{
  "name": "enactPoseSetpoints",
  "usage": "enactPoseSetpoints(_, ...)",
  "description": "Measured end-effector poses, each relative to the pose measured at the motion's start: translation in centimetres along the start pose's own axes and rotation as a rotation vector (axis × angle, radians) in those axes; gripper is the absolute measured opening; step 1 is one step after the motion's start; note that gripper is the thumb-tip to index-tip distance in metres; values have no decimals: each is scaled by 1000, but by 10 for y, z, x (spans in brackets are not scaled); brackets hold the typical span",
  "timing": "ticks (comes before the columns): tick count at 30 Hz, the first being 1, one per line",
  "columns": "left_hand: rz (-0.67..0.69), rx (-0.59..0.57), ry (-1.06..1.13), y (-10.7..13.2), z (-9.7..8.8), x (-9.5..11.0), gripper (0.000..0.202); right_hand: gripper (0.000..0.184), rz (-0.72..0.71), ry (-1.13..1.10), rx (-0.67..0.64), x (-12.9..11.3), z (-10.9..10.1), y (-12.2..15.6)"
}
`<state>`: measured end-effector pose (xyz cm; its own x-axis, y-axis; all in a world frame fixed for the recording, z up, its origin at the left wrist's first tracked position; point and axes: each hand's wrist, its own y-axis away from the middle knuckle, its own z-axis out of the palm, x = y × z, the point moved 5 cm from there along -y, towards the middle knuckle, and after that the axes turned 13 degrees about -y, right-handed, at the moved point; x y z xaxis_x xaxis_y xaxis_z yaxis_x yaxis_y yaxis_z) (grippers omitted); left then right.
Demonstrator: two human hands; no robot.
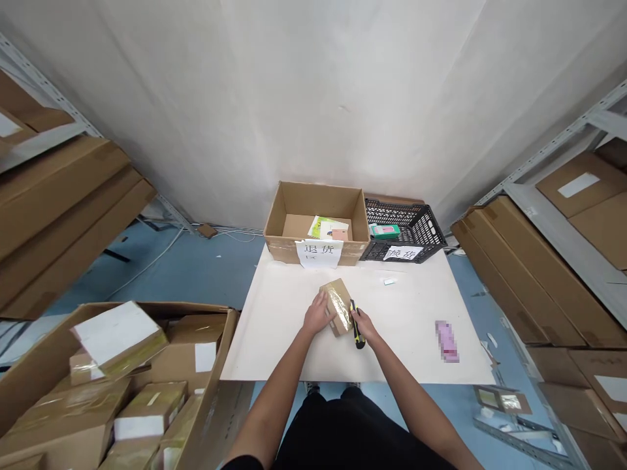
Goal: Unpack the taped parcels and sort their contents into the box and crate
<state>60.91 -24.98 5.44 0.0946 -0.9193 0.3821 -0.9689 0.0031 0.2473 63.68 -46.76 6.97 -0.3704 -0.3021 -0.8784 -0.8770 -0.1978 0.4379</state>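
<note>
A small cardboard box (337, 301) with shiny clear tape lies tilted on the white tabletop (279, 326) in front of me. My left hand (318, 315) grips its left side, fingers on the top edge and thumb over the near side. In my right hand (364, 324) is a black and yellow utility knife (357, 329), held beside the box's right edge with its front end pointing away from me. Whether the blade is out is too small to tell.
At the table's back stand an open carton (279, 251) holding cards or booklets and a black plastic crate (425, 251) holding a green box (385, 231). A blurred pink item (447, 341) lies right. A large carton (223, 346) of parcels stands left; loaded shelves flank both sides.
</note>
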Motion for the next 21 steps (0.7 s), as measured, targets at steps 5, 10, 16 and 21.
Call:
enactPoseSetpoints(5, -66, -214, -145, -13, -2, 16, 107, 39, -40, 441, 92, -36, 8, -14)
enactPoseSetpoints(10, -87, -235, -203, -9, -3, 17, 104, 37, 43, 776, 6, -78, 51, -58)
enactPoseSetpoints(16, -84, -242, -210, -13, 2, 17, 103, 31, 92, 718, 6, -86, 80, -97)
enactPoseSetpoints(21, -117, -183, -157, -13, 11, 10, 97, 38, 63, 569, -5, -73, 80, -101)
